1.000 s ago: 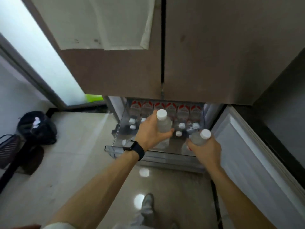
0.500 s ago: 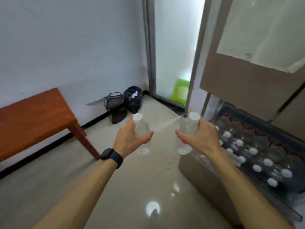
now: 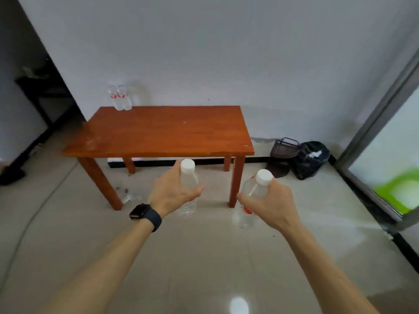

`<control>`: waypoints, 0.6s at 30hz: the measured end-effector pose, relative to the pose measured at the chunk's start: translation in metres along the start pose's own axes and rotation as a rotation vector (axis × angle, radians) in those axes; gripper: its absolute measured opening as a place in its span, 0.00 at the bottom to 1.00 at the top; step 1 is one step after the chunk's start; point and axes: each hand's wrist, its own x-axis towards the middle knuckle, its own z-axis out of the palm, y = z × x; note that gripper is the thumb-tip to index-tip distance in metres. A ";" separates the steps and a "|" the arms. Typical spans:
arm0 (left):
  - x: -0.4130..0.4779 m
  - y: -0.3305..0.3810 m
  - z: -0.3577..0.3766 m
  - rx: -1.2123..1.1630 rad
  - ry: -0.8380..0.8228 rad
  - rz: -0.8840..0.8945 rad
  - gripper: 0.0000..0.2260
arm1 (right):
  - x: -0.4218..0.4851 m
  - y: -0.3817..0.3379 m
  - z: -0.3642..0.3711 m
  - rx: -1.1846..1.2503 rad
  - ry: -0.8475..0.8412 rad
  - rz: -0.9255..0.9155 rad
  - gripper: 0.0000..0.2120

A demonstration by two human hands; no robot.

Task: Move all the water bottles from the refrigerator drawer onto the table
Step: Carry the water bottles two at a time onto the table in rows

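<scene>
The left hand point(image 3: 172, 193), with a black smartwatch point(image 3: 145, 214) strapped on its wrist, curls its fingers round a clear plastic water bottle with a white cap point(image 3: 190, 179), held roughly upright above the pale tiled floor point(image 3: 204, 257). The right hand point(image 3: 272, 206) grips a second clear white-capped bottle point(image 3: 255, 189), tilted so its cap leans to the right, a red label showing below the fingers. Both bottles are in the air, on the near side of the reddish-brown wooden surface point(image 3: 167, 132), which stands against the white wall point(image 3: 226, 53). At the far left corner of that surface a pair of clear red-labelled bottles point(image 3: 123, 99) stands upright, side by side. To the right of the surface, on the floor by the wall, sit a dark slatted basket point(image 3: 284, 148) and, just beside it, a black bag point(image 3: 310, 159)
</scene>
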 end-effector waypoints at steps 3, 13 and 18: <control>0.010 -0.050 -0.039 0.031 0.043 -0.065 0.27 | 0.022 -0.048 0.042 -0.013 -0.063 -0.070 0.22; 0.083 -0.174 -0.100 0.127 0.091 -0.249 0.25 | 0.131 -0.139 0.160 -0.011 -0.195 -0.124 0.23; 0.165 -0.228 -0.109 0.138 0.097 -0.290 0.26 | 0.210 -0.157 0.219 0.029 -0.240 -0.145 0.23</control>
